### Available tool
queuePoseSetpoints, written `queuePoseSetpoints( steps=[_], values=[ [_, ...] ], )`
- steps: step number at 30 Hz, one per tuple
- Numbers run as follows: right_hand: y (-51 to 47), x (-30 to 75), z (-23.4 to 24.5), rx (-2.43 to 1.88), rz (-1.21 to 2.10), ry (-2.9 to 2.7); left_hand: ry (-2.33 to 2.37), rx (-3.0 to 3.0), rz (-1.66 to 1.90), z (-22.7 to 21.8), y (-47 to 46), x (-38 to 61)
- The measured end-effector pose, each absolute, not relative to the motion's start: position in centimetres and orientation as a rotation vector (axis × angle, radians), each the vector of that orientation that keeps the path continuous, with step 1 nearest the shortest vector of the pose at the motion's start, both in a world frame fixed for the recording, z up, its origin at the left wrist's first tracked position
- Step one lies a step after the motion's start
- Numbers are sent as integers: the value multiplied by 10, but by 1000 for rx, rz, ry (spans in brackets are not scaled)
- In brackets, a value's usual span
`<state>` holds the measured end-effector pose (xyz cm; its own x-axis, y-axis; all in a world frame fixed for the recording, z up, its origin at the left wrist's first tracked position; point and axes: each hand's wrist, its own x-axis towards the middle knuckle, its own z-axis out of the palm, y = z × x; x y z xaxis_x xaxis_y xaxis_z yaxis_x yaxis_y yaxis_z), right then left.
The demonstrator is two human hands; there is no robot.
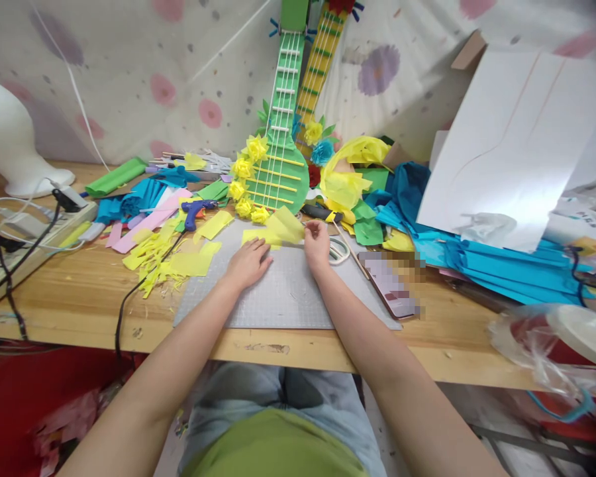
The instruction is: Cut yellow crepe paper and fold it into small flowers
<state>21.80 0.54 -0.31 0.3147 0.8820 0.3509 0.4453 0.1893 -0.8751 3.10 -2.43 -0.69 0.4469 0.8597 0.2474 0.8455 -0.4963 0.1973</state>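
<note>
container: lidded tub (pixel 583 331) right, near front edge of desk (pixel 79 318), contents unclear | yellow paper (pixel 285 225): on gray mat (pixel 273 305), toward mat's far edge | left hand (pixel 248 264): palm down, fingers extended, touching paper's left part | right hand (pixel 318 246): raised slightly, fingers pinched on paper's right end

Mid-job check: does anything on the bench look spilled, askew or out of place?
Yes, mildly. Shredded yellow paper lies strewn left of the gray mat, unlike a neat stack. The blue glue gun sits amid loose paper, its black cord trailing over the table's front edge, where it could snag.
</note>
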Motion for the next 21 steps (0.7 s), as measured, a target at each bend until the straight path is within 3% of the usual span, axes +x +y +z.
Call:
queuePoseSetpoints(
  steps=[4,7,10,15,21],
  values=[
    [-14,223,14,-1392,86,-1699,1845,2482,590,-10,-22,21],
    [-27,225,15,-1268,44,-2200,1987,2347,753,-10,-21,16],
    [-37,228,7,-1173,172,-2447,1850,2382,915,-5,-24,16],
    [-40,233,-1,-1179,490,-2203,1344,2587,849,4,-33,23],
    [-38,239,-6,-1098,832,-2013,1394,2482,709,7,-36,28]
  ],
)
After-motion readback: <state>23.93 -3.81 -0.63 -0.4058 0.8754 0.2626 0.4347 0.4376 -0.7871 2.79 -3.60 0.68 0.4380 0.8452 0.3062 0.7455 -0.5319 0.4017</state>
